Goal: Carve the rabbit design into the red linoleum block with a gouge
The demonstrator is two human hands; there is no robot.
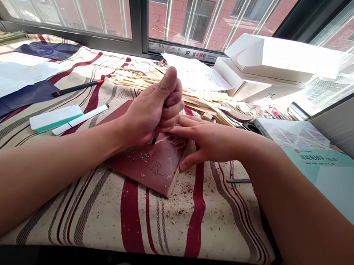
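Clenching a carving tool (155,138) in my left hand (147,116), cutting into a reddish wood board (147,172), my open right hand (211,142) bracing its edge on striped cloth (136,220).

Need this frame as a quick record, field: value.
left hand: gripping carving tool, tip at board
right hand: open, steadying board at its edge
board: reddish-brown, carved lines
surface: striped cloth, scattered shavings
nearby: wood strips, white boxes, book, pen
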